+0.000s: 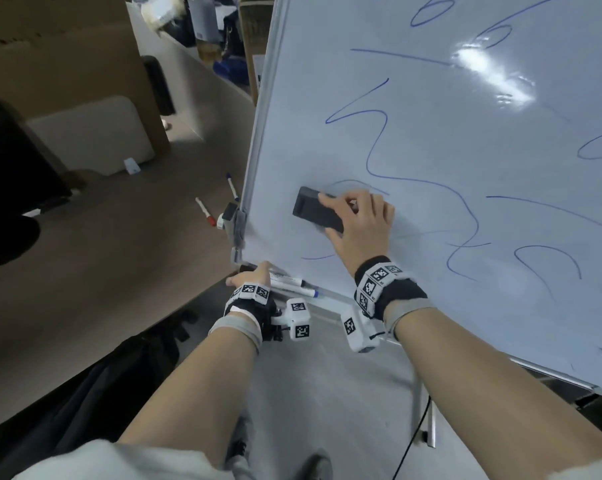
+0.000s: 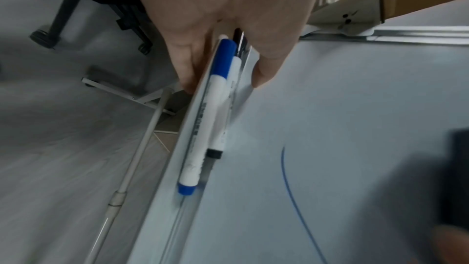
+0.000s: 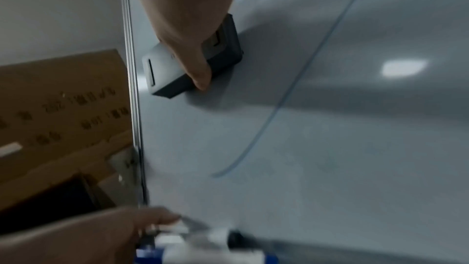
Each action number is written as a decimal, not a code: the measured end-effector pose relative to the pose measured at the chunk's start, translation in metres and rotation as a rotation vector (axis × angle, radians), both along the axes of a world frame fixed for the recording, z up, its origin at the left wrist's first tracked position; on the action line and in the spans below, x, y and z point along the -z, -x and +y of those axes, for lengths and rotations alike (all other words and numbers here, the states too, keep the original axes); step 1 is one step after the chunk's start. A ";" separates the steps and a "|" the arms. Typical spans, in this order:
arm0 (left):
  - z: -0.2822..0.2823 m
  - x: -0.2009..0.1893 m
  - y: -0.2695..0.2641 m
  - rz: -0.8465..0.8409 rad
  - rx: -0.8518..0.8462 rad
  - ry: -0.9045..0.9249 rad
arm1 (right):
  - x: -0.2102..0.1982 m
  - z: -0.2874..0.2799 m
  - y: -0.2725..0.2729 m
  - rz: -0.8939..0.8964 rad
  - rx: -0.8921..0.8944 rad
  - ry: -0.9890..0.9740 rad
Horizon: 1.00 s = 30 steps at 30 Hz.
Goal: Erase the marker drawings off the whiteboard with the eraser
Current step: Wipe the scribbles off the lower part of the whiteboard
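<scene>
The whiteboard stands tilted and carries several blue marker lines, among them a long squiggle. My right hand grips a dark grey eraser and holds it flat against the board near its lower left, beside a faint smeared arc. In the right wrist view the thumb lies along the eraser. My left hand grips the marker tray at the board's bottom left corner, fingers outside the rail and thumb on the board side.
A blue-capped marker and a black-tipped marker lie in the tray. Two more markers lie on the brown desk to the left. Cardboard boxes stand behind the board's left edge. The stand's legs are on the floor below.
</scene>
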<state>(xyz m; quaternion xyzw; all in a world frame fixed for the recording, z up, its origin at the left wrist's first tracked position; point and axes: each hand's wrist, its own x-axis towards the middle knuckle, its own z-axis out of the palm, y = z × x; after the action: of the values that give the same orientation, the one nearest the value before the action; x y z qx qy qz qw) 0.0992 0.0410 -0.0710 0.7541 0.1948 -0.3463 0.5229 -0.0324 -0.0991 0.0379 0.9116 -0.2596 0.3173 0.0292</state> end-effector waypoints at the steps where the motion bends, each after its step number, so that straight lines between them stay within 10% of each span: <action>1: -0.003 0.021 0.000 -0.002 0.039 0.023 | 0.014 0.002 0.006 0.055 -0.038 -0.001; 5: -0.003 0.071 -0.004 -0.003 0.132 -0.103 | 0.074 0.014 0.033 0.260 -0.102 -0.084; 7: 0.001 0.026 0.013 -0.040 0.131 -0.134 | 0.083 0.015 0.037 0.279 -0.090 -0.085; 15: 0.003 -0.003 0.013 -0.090 0.217 -0.087 | 0.014 0.001 0.016 0.052 0.055 -0.041; 22: -0.001 0.006 0.015 -0.078 0.192 -0.008 | 0.077 0.027 0.040 0.443 -0.033 -0.138; 30: 0.001 0.019 0.002 -0.025 0.243 -0.060 | 0.042 0.027 0.001 0.222 0.006 -0.118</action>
<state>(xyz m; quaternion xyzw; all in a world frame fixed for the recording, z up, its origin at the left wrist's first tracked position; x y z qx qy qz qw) 0.0972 0.0424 -0.0905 0.7918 0.1057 -0.3918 0.4564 -0.0339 -0.0721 -0.0038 0.9404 -0.2760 0.1984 0.0050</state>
